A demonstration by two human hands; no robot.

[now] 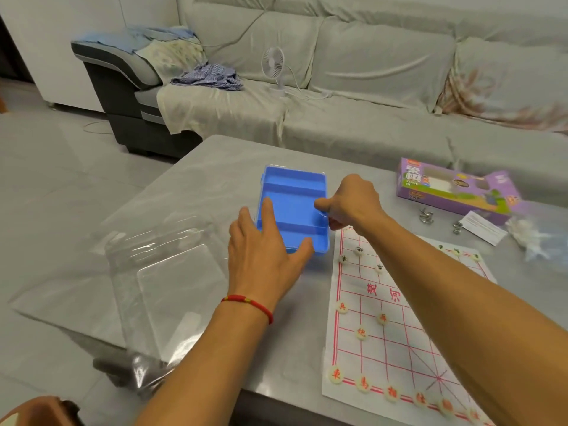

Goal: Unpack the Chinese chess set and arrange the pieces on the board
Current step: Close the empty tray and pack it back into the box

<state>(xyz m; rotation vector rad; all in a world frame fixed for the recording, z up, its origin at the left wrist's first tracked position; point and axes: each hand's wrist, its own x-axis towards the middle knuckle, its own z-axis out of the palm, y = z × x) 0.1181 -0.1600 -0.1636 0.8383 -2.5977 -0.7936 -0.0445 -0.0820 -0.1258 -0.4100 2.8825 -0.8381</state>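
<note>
The left hand (264,250) lay with fingers spread over the near left corner of the blue tray (293,198), thumb hooked at its near edge. The right hand (350,201) pinched the tray's right rim. Under the right forearm lay the paper board (396,327) with pieces (361,332) on it; left of the left hand sat a clear lid (172,287).

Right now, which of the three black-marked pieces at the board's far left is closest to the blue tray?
The far one of the three, just right of the blue tray's near corner. The other two lie nearer the person.
</note>
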